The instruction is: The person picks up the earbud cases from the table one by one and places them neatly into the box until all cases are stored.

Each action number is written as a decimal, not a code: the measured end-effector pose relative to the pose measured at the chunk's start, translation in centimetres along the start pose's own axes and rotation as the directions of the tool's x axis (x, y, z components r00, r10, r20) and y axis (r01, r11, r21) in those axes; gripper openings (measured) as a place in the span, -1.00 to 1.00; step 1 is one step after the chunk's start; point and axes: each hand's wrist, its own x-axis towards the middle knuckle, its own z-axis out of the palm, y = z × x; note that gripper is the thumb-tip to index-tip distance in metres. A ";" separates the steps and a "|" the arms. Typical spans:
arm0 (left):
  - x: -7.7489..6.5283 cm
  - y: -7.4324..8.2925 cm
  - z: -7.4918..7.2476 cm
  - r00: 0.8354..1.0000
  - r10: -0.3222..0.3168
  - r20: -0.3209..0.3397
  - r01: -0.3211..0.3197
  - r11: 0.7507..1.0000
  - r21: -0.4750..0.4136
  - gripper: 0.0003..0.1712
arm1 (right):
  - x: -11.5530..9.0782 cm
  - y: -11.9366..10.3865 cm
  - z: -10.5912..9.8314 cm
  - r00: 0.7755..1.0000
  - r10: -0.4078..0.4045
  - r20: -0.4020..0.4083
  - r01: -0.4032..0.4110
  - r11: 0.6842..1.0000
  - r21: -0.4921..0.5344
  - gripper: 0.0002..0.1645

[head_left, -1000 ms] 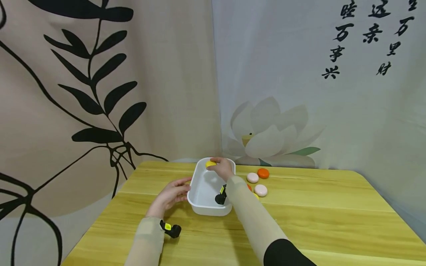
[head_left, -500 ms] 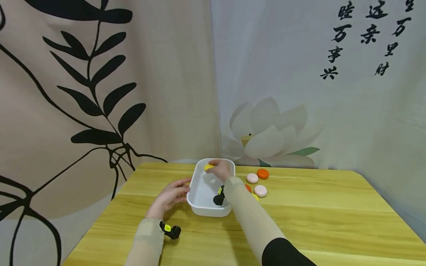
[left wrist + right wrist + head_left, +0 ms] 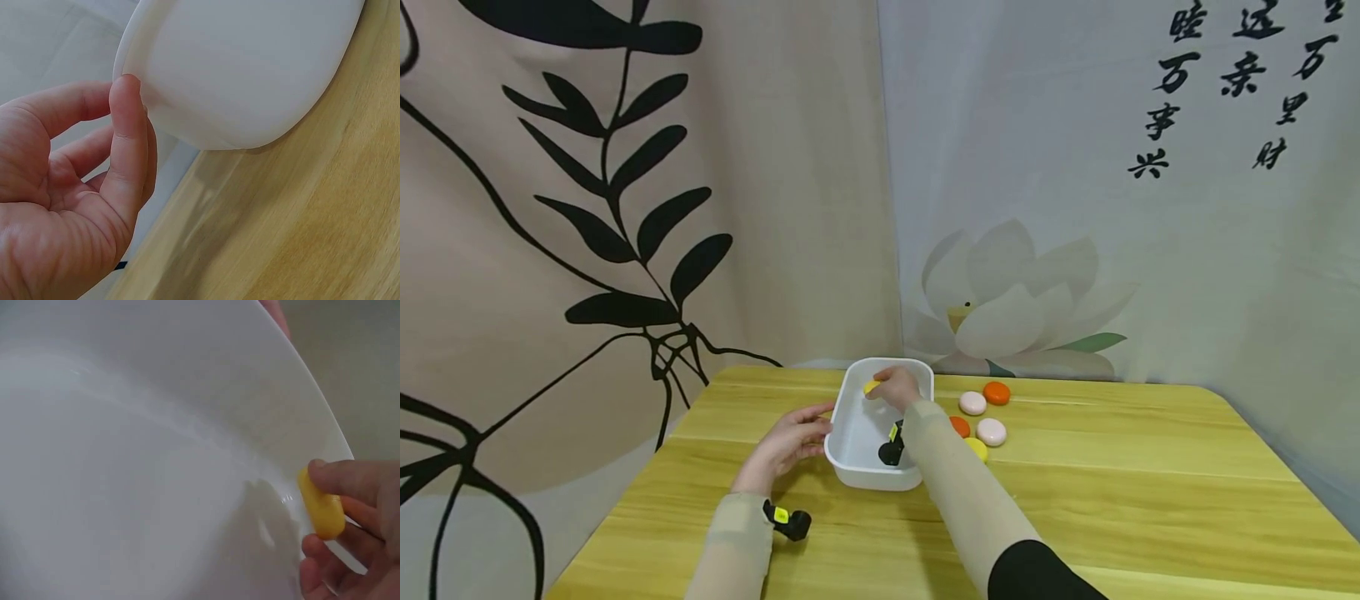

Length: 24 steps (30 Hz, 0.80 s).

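A white rounded tub point(image 3: 853, 429) stands near the far edge of the wooden table. My right hand point(image 3: 898, 388) reaches down inside it and pinches a yellow rounded disc point(image 3: 323, 505) between thumb and fingers. In the right wrist view the disc is tipped on edge, close to the tub's inner wall; I cannot tell whether it touches the bottom. At the tub's left side, my left hand point(image 3: 789, 443) touches the outer wall with loosely bent fingers point(image 3: 127, 112), just below the rim. Part of the tub's right side is hidden behind the right arm.
Right of the tub lie two pale pink discs point(image 3: 991, 432), two orange discs point(image 3: 996, 392) and a yellow disc point(image 3: 975, 449), some partly covered by the right sleeve. A printed curtain point(image 3: 805, 208) hangs behind the table point(image 3: 1112, 467). Each wrist wears a small black camera point(image 3: 792, 523).
The right hand has lowered deeper into the tub with the yellow disc, drawing slightly toward me. The left hand has stayed at the tub's side.
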 end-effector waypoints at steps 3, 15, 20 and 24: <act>0.0 0.0 0.2 1.000 0.003 -0.002 -0.003 1.000 -0.003 -0.36 | -0.1 0.0 -0.3 0.999 0.044 0.030 -0.044 0.999 0.005 -0.46; 0.1 -0.1 0.3 1.000 -0.001 -0.007 0.001 1.000 0.011 -0.39 | 0.4 -0.2 -0.9 0.991 0.121 0.064 -0.120 0.993 -0.009 -0.53; 0.0 -0.1 0.3 1.000 -0.006 -0.024 0.007 1.000 0.019 -0.41 | 0.2 -1.0 -1.6 0.990 0.115 0.082 -0.115 0.993 -0.009 -0.53; -0.1 0.0 0.0 1.000 -0.005 -0.020 0.005 1.000 0.022 -0.41 | -0.1 -1.9 -2.5 0.990 0.062 0.130 -0.067 0.997 0.035 -0.50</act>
